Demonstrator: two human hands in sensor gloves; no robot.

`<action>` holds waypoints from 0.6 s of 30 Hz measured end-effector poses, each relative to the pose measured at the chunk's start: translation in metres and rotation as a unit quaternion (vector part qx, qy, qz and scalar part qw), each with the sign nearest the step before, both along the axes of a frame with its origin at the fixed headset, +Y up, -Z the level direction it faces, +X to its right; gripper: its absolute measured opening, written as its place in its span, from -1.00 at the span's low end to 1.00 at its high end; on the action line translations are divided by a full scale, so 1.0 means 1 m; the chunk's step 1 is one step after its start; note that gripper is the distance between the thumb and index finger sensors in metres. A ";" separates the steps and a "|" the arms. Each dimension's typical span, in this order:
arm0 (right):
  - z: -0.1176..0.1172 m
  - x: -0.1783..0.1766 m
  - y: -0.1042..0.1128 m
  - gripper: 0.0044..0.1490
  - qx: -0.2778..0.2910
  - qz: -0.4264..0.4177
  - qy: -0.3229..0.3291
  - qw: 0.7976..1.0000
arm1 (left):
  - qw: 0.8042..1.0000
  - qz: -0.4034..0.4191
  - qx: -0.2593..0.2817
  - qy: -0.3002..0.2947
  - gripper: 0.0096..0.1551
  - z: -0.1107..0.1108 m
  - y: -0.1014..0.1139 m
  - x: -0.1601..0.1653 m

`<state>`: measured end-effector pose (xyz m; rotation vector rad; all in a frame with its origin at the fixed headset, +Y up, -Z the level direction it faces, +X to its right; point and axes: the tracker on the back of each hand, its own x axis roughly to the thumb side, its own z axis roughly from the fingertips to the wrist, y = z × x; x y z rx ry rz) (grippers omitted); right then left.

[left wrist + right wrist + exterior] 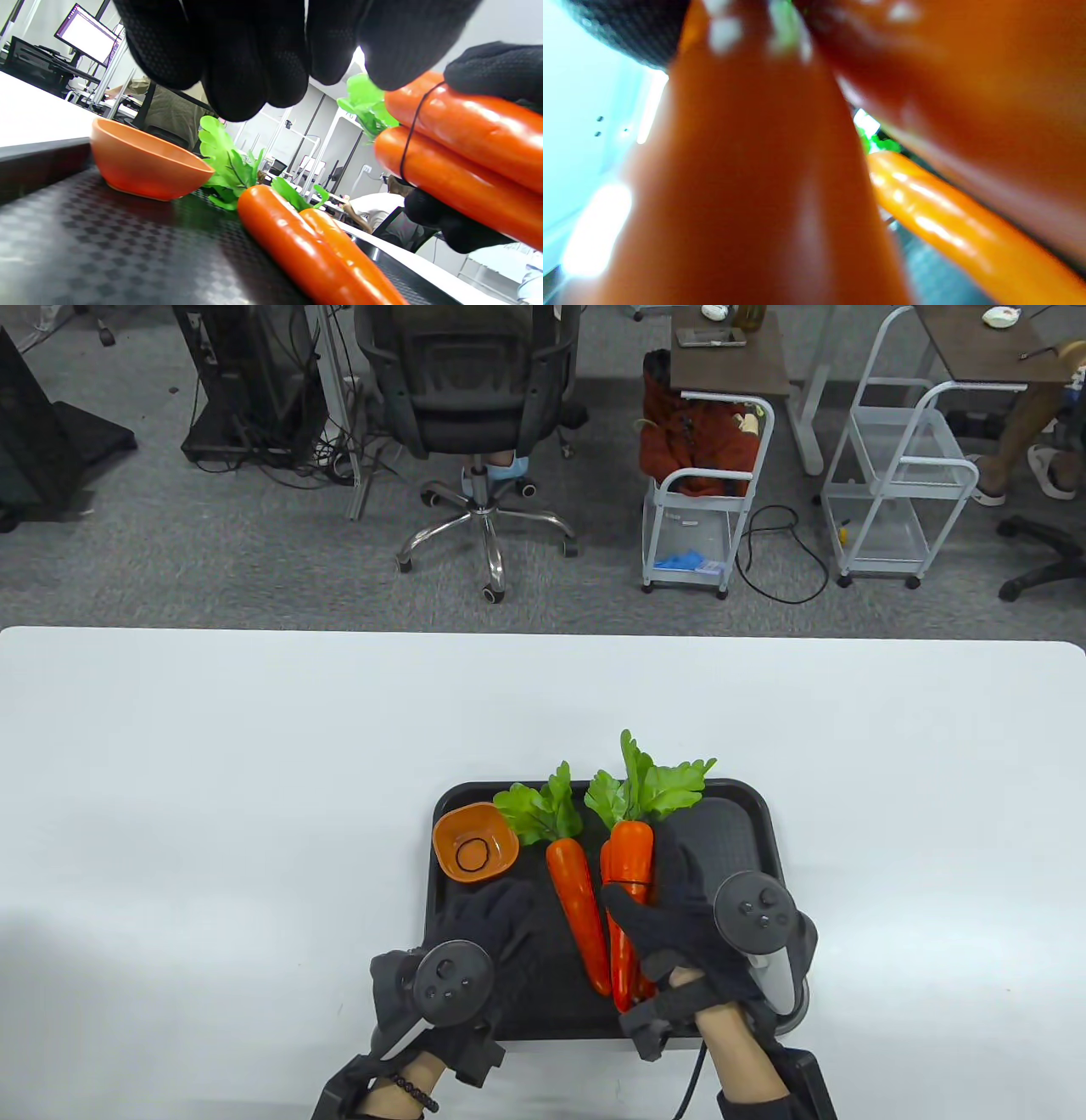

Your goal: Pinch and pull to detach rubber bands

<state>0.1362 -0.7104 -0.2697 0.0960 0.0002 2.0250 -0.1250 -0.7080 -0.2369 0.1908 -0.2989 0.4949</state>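
Observation:
A black tray [759, 823] holds the carrots. My right hand [652, 891] grips a bundle of two orange carrots [632, 848] and holds it lifted off the tray. A thin black rubber band [632, 884] circles the bundle just above my thumb. In the left wrist view the band [408, 135] crosses both carrots [458, 140]. A loose carrot [577, 912] lies on the tray beside the bundle. My left hand [501, 903] rests low over the tray, left of the loose carrot, and holds nothing. The right wrist view shows only blurred carrots [755, 190] up close.
An orange bowl [496, 823] stands in the tray's far left corner with a detached black rubber band [472, 854] in it. The bowl also shows in the left wrist view [144, 165]. The tray sits near the front edge of the white table [212, 780].

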 end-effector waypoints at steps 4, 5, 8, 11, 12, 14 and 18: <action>0.005 -0.011 -0.004 0.19 -0.001 -0.058 0.039 0.998 | 1.000 0.019 0.003 -0.020 -0.36 0.001 0.000 0.003; 0.006 -0.014 -0.006 0.19 -0.001 -0.073 0.054 0.996 | 0.999 0.024 0.007 -0.029 -0.35 0.001 0.000 0.004; 0.007 -0.022 -0.013 0.19 -0.004 -0.126 0.097 0.987 | 0.998 0.047 0.001 -0.051 -0.35 0.002 -0.001 0.006; 0.009 -0.031 -0.020 0.18 -0.035 -0.196 0.138 0.970 | 0.996 0.061 0.004 -0.066 -0.36 0.003 -0.001 0.007; 0.009 -0.034 -0.021 0.18 -0.041 -0.211 0.149 0.965 | 0.996 0.063 0.006 -0.068 -0.35 0.003 -0.001 0.008; 0.010 -0.037 -0.026 0.18 -0.046 -0.239 0.162 0.956 | 0.995 0.072 0.019 -0.060 -0.37 0.005 0.000 0.006; 0.011 -0.043 -0.032 0.18 -0.054 -0.262 0.190 0.945 | 0.993 0.095 0.044 -0.054 -0.51 0.008 0.002 0.003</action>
